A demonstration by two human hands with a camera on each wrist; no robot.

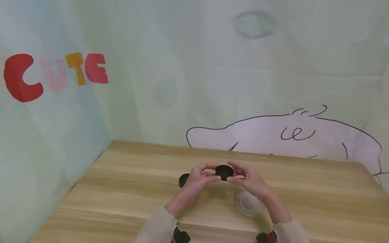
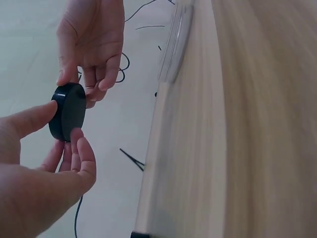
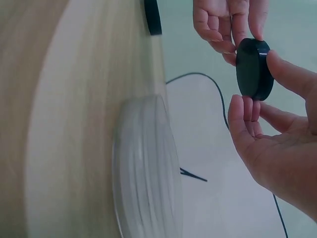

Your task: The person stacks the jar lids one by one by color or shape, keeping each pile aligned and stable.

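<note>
I have the disc (image 1: 224, 172) up off the surface (image 1: 126, 202), between two grips: the left grip (image 1: 201, 177) pinches its left side, the right grip (image 1: 248, 180) its right. I judge the pick-up done and setting down still left; the disc looks whole, and I can't tell whether it opens. The second disc (image 1: 183, 180), partly hidden behind my left grip, and the tub (image 1: 249, 204), near my right forearm, lie untouched. Toward the far edge I see little room before the backdrop (image 1: 165, 61); bare wood stretches wide both sides.
</note>
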